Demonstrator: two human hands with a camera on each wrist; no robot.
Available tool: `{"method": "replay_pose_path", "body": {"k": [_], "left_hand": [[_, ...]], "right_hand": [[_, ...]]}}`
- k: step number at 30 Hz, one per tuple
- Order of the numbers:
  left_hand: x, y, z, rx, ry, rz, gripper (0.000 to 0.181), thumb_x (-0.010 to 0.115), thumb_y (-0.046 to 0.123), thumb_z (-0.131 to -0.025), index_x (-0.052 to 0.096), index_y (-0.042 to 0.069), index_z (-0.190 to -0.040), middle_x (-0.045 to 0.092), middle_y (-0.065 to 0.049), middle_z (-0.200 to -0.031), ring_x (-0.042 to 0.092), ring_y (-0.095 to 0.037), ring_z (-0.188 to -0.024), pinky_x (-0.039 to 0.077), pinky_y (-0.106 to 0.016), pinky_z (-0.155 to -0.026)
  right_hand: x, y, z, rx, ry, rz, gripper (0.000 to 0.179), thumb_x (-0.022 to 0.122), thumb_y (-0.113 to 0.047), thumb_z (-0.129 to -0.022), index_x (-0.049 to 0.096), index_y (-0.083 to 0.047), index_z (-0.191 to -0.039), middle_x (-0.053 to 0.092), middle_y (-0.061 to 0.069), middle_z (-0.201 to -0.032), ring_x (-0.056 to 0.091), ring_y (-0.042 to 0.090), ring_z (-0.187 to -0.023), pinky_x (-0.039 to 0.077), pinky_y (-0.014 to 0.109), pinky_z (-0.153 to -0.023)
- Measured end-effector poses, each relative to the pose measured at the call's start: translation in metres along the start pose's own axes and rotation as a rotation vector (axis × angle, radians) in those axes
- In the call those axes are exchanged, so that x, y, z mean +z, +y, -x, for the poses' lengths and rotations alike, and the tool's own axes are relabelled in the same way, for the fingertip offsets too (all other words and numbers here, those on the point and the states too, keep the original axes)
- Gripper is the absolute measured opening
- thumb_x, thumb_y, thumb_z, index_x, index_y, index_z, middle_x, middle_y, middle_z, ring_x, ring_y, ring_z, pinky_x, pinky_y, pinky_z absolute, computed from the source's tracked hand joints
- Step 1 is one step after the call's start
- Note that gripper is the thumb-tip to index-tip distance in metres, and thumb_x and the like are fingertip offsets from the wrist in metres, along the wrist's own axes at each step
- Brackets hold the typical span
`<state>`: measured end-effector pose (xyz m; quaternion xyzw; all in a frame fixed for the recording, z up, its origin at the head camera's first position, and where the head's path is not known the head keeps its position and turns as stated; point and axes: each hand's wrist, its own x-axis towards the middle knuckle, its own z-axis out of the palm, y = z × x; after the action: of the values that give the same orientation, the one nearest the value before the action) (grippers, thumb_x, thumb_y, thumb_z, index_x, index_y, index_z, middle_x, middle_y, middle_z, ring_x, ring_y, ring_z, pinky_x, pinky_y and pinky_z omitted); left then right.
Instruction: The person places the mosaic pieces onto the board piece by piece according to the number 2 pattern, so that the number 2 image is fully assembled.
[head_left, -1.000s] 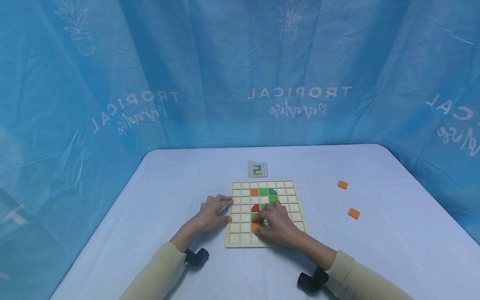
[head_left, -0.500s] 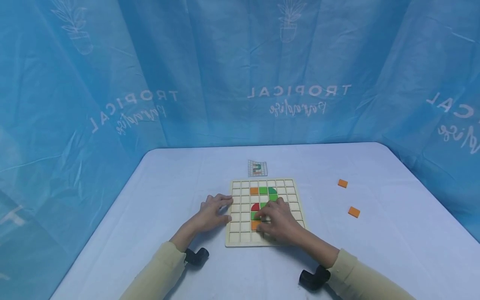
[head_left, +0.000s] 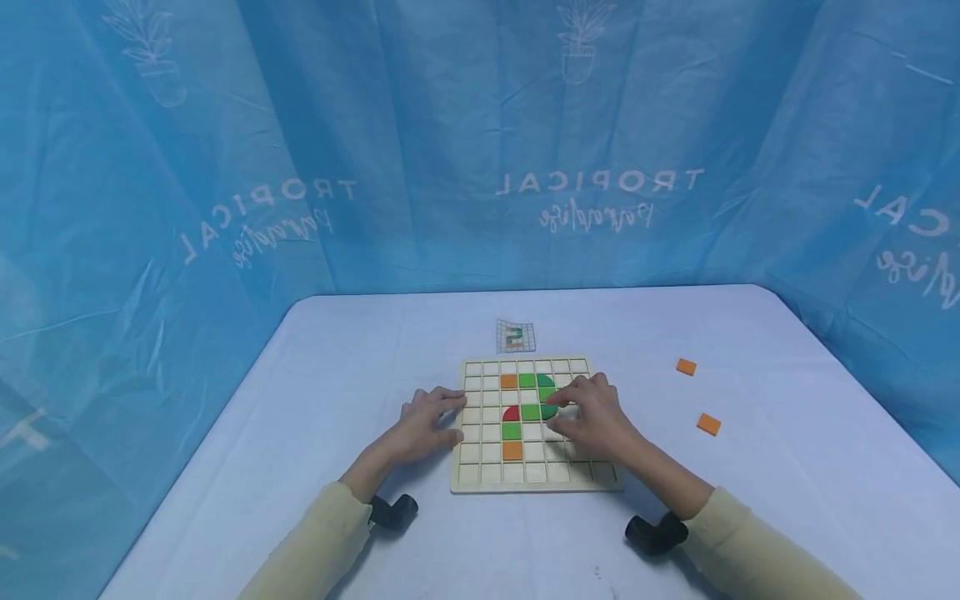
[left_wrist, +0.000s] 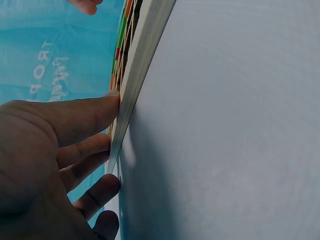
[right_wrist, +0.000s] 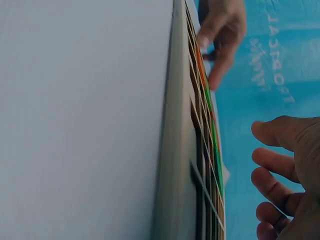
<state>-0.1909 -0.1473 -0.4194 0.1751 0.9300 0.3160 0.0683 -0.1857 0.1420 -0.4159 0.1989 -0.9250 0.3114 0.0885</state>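
Observation:
A wooden grid board (head_left: 468,477) lies on the table. Set in its cells are orange tiles (head_left: 512,451), green square tiles (head_left: 512,431), dark green rounded tiles (head_left: 545,380) and a red rounded tile (head_left: 512,413). My left hand (head_left: 422,427) rests at the board's left edge, thumb and fingers spread apart; the left wrist view shows the thumb (left_wrist: 90,116) touching the rim. Over the board's right half hovers my right hand (head_left: 592,419). Its fingers (right_wrist: 272,187) are loosely bent with nothing between them, and it hides some right-hand cells.
Two loose orange tiles (head_left: 708,424) lie on the white tablecloth right of the board. Behind the board is a small pattern card (head_left: 515,337) with a grid. A blue curtain (head_left: 480,150) hangs around the table's back and sides.
My right hand has moved right and up off the lower orange tile, uncovering that tile and the green ones near it. The left hand stays at the board's edge.

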Motion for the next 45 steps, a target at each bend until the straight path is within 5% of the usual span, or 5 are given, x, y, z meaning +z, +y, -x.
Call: {"method": "replay_pose_path", "body": {"k": [6,31,45], "left_hand": [[0.0,0.0,-0.001,0.007,0.003,-0.011,0.055,0.072,0.017,-0.086,0.054,0.005,-0.136,0.046,-0.008,-0.141,0.024,-0.039,-0.136,0.021,-0.055,-0.1],[0.002,-0.002,-0.002,0.0,0.006,-0.018,0.055,0.073,0.018,-0.086,0.054,0.006,-0.136,0.047,-0.006,-0.14,0.026,-0.039,-0.135,0.022,-0.055,-0.1],[0.001,-0.002,-0.002,-0.008,0.002,-0.024,0.054,0.071,0.018,-0.086,0.054,0.007,-0.137,0.046,-0.007,-0.141,0.021,-0.042,-0.138,0.02,-0.057,-0.102]], "right_hand": [[-0.017,0.022,0.002,0.051,0.039,0.028,0.028,0.079,-0.015,-0.077,0.074,-0.008,-0.103,0.058,0.004,-0.089,0.04,0.026,-0.091,0.03,0.047,-0.08],[-0.069,0.106,0.008,0.255,0.158,0.088,0.033,0.071,-0.017,-0.085,0.067,0.003,-0.111,0.057,0.023,-0.105,0.038,0.04,-0.101,0.025,0.057,-0.084],[-0.089,0.144,0.007,0.324,0.132,0.127,0.04,0.066,-0.021,-0.089,0.061,0.006,-0.118,0.049,0.031,-0.114,0.034,0.049,-0.106,0.023,0.063,-0.086]]}}
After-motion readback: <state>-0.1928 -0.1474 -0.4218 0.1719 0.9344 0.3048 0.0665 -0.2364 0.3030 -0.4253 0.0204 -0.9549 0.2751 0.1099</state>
